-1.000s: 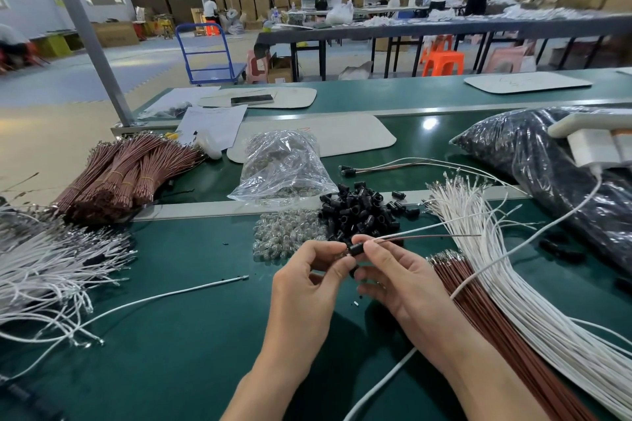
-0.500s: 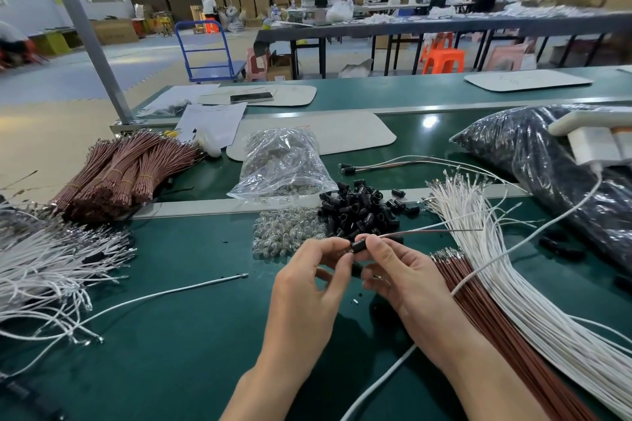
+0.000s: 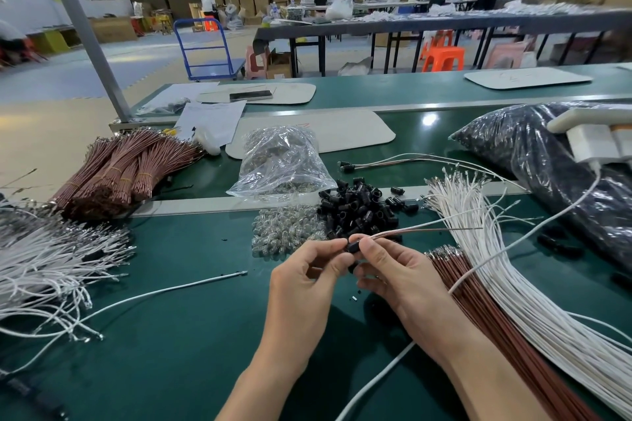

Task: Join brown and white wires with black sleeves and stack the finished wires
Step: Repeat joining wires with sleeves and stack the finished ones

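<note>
Hardly anything moved: left hand (image 3: 307,270) and right hand (image 3: 393,270) still pinch the black sleeve (image 3: 354,246), wires (image 3: 427,232) pointing 3 o'clock; probably seat them next.

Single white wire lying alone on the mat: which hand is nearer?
Left. The left hand is just right of the single white wire; the right hand lies farther right, beyond it. Both pinch the black sleeve.

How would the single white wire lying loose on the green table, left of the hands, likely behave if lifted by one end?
The white wire would probably droop: it is thin and already lies in a loose curve. It looks light, so a fingertip pinch should lift it. Its metal terminal might snag the white bundle nearby.
</note>
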The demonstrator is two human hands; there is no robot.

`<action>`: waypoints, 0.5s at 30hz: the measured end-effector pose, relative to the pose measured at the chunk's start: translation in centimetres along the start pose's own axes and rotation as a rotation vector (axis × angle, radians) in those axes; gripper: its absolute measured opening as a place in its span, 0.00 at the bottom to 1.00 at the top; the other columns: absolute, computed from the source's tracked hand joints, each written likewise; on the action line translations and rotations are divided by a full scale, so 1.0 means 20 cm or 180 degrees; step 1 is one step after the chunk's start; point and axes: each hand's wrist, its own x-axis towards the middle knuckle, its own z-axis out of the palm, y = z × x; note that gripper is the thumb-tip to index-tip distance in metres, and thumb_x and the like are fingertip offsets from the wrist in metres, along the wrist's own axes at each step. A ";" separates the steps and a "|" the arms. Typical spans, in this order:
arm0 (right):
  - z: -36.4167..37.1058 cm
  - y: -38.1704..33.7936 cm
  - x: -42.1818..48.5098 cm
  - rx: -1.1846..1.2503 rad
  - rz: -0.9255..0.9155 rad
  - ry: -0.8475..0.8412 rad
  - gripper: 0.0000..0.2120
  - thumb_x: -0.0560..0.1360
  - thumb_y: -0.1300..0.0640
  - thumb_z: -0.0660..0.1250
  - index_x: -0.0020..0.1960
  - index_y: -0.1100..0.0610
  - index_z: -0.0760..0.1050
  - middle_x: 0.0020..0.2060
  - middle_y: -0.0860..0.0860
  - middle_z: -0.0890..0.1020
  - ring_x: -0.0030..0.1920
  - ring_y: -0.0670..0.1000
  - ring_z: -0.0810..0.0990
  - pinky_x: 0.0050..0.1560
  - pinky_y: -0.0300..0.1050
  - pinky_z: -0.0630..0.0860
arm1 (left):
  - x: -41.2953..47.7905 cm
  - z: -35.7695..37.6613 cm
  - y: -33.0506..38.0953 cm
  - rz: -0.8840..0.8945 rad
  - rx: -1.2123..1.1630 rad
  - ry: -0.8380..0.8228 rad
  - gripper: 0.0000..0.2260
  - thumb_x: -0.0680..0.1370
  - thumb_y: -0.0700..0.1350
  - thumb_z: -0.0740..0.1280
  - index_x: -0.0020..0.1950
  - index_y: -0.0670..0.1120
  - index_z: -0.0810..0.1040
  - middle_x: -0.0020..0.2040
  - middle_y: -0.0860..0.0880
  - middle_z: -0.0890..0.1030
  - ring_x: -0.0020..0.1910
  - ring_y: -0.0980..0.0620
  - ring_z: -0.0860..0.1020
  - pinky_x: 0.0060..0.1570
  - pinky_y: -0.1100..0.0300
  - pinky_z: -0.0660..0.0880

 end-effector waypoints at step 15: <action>0.01 -0.01 0.00 0.0444 0.0009 0.0441 0.12 0.68 0.53 0.75 0.50 0.54 0.87 0.44 0.53 0.86 0.43 0.49 0.85 0.39 0.39 0.81 | 0.02 0.00 -0.05 0.0055 0.0290 0.0109 0.09 0.79 0.46 0.72 0.56 0.59 0.81 0.48 0.59 0.84 0.48 0.56 0.81 0.45 0.65 0.77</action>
